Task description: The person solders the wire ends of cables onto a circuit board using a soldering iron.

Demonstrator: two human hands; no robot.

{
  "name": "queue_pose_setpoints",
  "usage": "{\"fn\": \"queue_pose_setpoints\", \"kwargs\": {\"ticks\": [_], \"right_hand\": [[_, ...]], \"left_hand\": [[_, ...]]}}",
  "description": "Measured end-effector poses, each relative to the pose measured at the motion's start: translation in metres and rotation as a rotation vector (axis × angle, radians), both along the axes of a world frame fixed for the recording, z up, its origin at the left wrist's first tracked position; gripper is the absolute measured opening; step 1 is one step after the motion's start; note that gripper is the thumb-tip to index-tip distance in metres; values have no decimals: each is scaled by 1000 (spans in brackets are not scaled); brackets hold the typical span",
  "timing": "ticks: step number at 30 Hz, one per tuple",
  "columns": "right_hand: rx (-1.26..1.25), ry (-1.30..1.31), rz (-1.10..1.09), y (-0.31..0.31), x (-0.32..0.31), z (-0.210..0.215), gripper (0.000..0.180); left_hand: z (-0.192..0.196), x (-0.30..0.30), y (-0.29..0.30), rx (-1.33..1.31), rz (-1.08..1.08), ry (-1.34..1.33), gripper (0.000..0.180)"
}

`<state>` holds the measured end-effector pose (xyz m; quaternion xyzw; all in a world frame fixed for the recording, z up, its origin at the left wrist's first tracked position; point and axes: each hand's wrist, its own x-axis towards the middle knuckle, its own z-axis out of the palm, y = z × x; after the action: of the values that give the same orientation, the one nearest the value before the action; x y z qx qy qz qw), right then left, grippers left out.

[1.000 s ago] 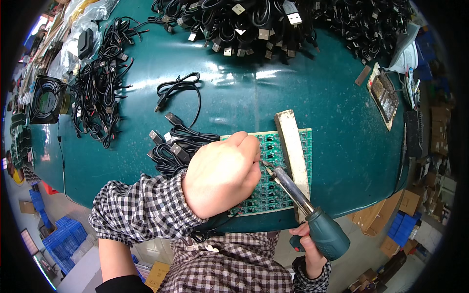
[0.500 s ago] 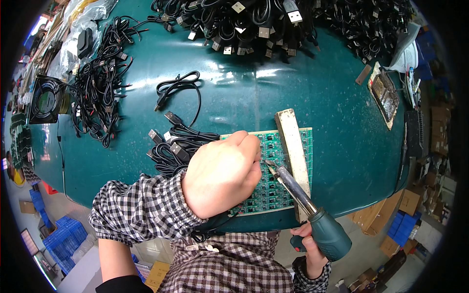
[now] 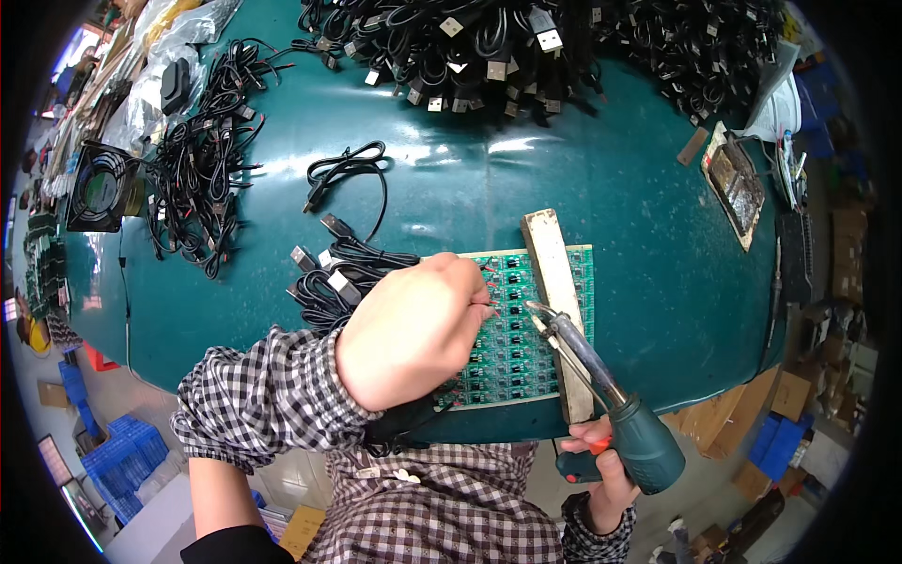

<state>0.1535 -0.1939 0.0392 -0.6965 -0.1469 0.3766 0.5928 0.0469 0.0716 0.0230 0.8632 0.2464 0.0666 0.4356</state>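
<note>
A green sheet of circuit boards [image 3: 515, 362] lies near the table's front edge, with a worn pale bar [image 3: 556, 273] across its right part. My left hand [image 3: 404, 324] is over the board's left side, thumb and forefinger pinched on the thin red wire end of a black cable; most of that cable is hidden under the hand. My right hand [image 3: 611, 477] grips a dark green soldering gun [image 3: 648, 453] below the bar. Its metal tip hovers by the bar's left edge, a little right of my left fingertips. Several coiled black USB cables [image 3: 324, 296] lie beside my left hand.
A large heap of USB cables [image 3: 470, 56] covers the far edge. More cables [image 3: 202, 179] lie at the left near a small fan [image 3: 99, 188]. One coiled cable [image 3: 348, 162] rests mid-table. A dirty soldering tray [image 3: 735, 183] sits at the far right.
The soldering gun's tip has drawn back to the right from my left fingertips. My left hand has shifted slightly left, and red wire ends now show on the board.
</note>
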Motion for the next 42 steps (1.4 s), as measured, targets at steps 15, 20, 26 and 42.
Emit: {"fn": "queue_pose_setpoints", "kwargs": {"ticks": [15,20,26,42], "right_hand": [[70,37,-54,-8,-1,-6,42],[88,44,-68,-26,-5,-19,37],[63,16,-25,-32,-9,-20,28],[-88,-11,71,-37,-13,-26,21]], "left_hand": [[-13,-4,-30,333,13,-107,17],[-12,-3,-31,295,63,-100,18],[-13,-3,-32,299,86,-68,18],[-15,-3,-32,298,114,-75,18]]}}
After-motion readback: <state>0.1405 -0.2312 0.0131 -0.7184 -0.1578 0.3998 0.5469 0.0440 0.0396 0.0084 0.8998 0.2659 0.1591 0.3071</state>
